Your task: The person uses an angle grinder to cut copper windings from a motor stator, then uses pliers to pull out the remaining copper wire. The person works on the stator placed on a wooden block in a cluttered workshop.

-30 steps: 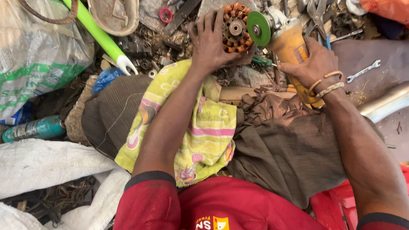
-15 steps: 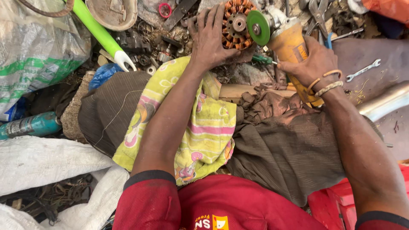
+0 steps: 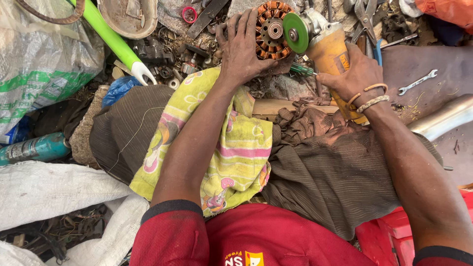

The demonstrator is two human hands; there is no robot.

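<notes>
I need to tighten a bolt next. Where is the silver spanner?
In the head view, the silver spanner lies at upper right on the brown surface, just right of the right hand gripping the yellow angle grinder.

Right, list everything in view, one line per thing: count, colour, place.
motor stator: one, copper-orange windings, top centre, under the left hand
angle grinder: one, yellow body, green disc against the stator
spanner: one, silver, right
floral cloth: one, yellow and pink, centre
brown cloth: one, lap
green handle: one, top left
spray can: one, teal, left
white sacks: several, lower left
left hand: pressing on the stator
right hand: grip around the grinder body, bangles at the wrist
</notes>
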